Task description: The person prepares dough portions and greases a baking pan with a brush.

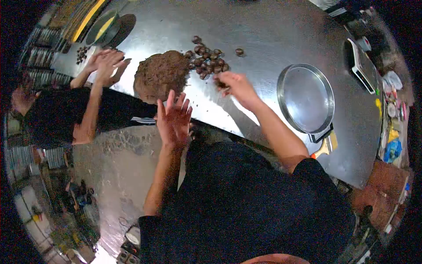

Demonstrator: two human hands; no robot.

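Observation:
A heap of crumbly brown dough [160,72] lies on the metal table, with a cluster of small, shiny dark-brown balls [204,59] touching its right side. My left hand [174,121] is raised just in front of the heap, palm turned up and fingers spread, holding nothing. Just below the cluster is my right hand [239,88], its fingers curled together. Something dark brown shows at its fingertips, but I cannot make out what it is. One ball [239,52] sits apart to the right of the others.
A round metal pan [306,99] stands on the steel table [263,26] at right, near a brush [325,147] and a white-edged scale-like device [362,66]. At left a co-worker's hands [105,64] are together near a bowl [102,28] and several small balls [81,54].

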